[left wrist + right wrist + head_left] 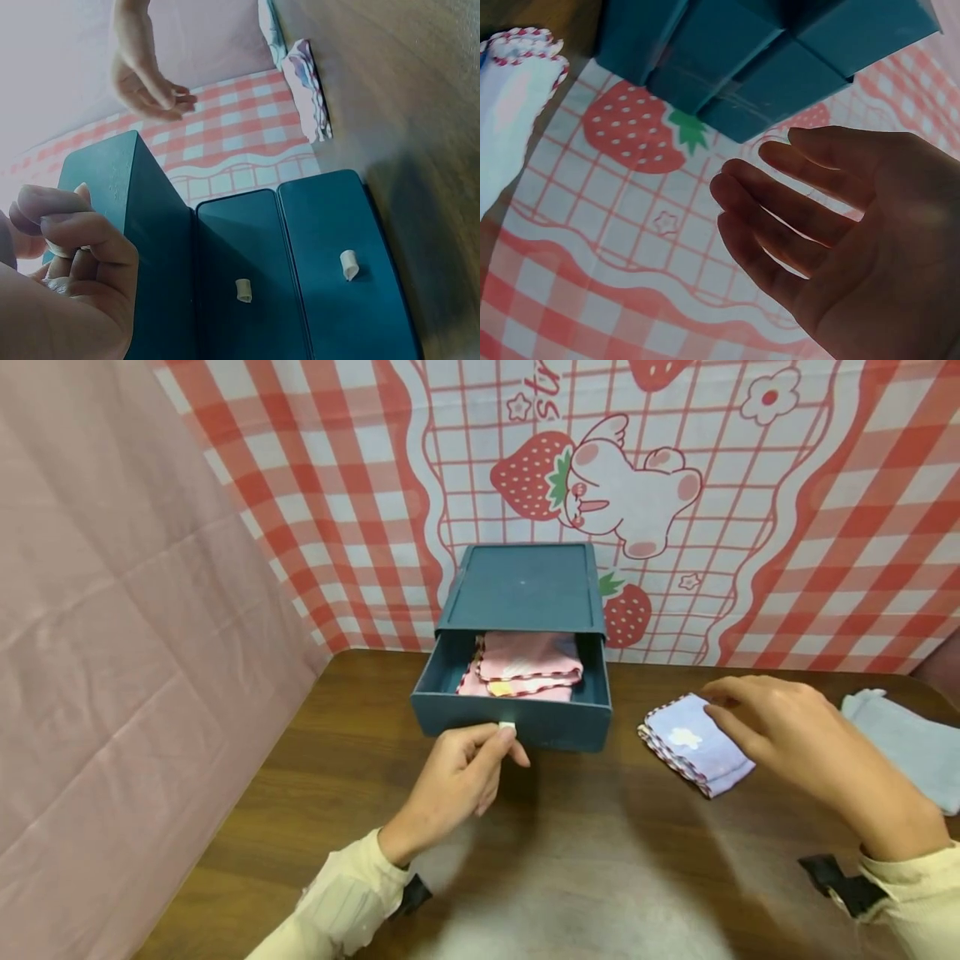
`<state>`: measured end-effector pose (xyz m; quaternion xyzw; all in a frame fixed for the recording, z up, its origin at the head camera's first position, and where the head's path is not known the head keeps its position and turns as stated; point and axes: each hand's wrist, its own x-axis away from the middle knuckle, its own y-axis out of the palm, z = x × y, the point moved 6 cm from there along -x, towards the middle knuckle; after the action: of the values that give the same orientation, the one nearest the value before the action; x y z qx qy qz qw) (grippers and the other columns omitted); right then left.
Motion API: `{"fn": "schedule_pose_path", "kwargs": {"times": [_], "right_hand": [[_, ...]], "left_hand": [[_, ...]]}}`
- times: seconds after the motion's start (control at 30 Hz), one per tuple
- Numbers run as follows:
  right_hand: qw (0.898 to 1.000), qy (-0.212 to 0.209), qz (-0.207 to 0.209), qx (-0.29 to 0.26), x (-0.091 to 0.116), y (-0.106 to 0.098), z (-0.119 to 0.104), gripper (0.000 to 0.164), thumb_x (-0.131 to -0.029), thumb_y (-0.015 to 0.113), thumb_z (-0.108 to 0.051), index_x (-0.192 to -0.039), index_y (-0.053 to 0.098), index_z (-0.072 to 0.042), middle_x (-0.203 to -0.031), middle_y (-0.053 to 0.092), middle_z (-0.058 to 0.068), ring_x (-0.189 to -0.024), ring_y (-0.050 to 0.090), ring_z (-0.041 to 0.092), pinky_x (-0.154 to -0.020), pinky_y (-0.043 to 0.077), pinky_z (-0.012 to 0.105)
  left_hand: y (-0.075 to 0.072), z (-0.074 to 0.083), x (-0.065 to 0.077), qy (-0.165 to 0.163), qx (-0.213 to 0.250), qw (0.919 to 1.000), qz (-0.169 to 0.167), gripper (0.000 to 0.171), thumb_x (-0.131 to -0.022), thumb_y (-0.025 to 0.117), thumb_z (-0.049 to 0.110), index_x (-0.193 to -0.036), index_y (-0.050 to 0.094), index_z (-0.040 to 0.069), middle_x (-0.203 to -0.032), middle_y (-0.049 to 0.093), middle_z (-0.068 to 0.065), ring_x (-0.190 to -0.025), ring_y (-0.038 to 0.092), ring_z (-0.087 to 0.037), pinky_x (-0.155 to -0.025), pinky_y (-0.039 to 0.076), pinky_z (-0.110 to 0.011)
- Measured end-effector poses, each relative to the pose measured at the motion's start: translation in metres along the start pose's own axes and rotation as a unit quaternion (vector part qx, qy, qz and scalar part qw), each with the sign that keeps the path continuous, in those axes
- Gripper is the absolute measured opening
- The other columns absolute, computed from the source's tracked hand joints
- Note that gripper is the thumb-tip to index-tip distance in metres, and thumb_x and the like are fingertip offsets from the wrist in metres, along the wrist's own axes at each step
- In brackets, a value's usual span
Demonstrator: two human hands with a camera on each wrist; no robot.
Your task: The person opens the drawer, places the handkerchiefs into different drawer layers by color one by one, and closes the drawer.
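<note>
In the head view my left hand (453,770) pinches the small white pull tab (507,727) of a dark teal drawer (558,724), which stands pulled out of its box (525,585). Folded pink cloths (529,657) with red-and-white striped edging lie inside it. To the right, my right hand (806,739) hovers over a folded lavender cloth (723,760) with a white flower patch, partly covering it from view. The right wrist view shows this hand's fingers (780,217) loosely extended, with nothing held.
A pale blue folded cloth (911,743) lies at the table's right side. Two lower drawers (247,225) with pale tabs show in the left wrist view. Behind the box hangs a red-checked strawberry curtain (360,485); a pink curtain (127,610) borders the left side.
</note>
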<state>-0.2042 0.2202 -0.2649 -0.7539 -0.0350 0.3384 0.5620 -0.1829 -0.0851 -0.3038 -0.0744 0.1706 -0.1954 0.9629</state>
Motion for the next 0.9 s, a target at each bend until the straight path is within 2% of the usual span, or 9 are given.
{"fn": "schedule_pose_path", "kwargs": {"times": [0.23, 0.43, 0.6, 0.9], "right_hand": [[1.000, 0.015, -0.023, -0.005, 0.004, 0.012, 0.020, 0.020, -0.085, 0.073, -0.005, -0.105, 0.071, -0.003, -0.095, 0.073, 0.011, -0.086, 0.069, 0.030, -0.075, 0.051, 0.054], [0.997, 0.050, -0.066, -0.008, 0.008, 0.021, 0.036, 0.020, -0.087, 0.073, -0.008, -0.106, 0.071, -0.005, -0.093, 0.073, 0.007, -0.084, 0.067, 0.025, -0.072, 0.052, 0.052], [0.992, 0.070, -0.105, -0.008, 0.012, 0.032, 0.047, 0.021, -0.087, 0.073, -0.011, -0.107, 0.069, -0.005, -0.087, 0.071, 0.001, -0.078, 0.064, 0.019, -0.067, 0.051, 0.046], [0.982, 0.098, -0.159, -0.011, 0.020, 0.051, 0.074, 0.030, -0.087, 0.073, -0.012, -0.111, 0.066, 0.004, -0.084, 0.070, 0.006, -0.081, 0.065, 0.027, -0.068, 0.050, 0.047]], "left_hand": [[-0.002, -0.003, -0.008, 0.002, 0.014, 0.9999, 0.002, 0.040, -0.108, 0.044, 0.026, -0.093, 0.068, -0.003, -0.045, 0.041, -0.009, -0.037, 0.040, -0.021, -0.038, 0.038, -0.031], [-0.004, -0.002, -0.014, 0.014, 0.008, 0.9999, 0.004, 0.040, -0.108, 0.045, 0.028, -0.093, 0.069, -0.001, -0.046, 0.042, -0.009, -0.037, 0.041, -0.024, -0.038, 0.038, -0.032], [-0.005, 0.002, -0.019, 0.030, 0.004, 0.9995, 0.005, 0.040, -0.108, 0.044, 0.028, -0.094, 0.069, 0.000, -0.046, 0.043, -0.008, -0.038, 0.041, -0.025, -0.039, 0.039, -0.032], [-0.008, 0.002, -0.028, 0.039, -0.001, 0.9992, 0.008, 0.042, -0.108, 0.043, 0.031, -0.094, 0.069, 0.001, -0.048, 0.043, -0.010, -0.039, 0.042, -0.025, -0.040, 0.040, -0.033]]}}
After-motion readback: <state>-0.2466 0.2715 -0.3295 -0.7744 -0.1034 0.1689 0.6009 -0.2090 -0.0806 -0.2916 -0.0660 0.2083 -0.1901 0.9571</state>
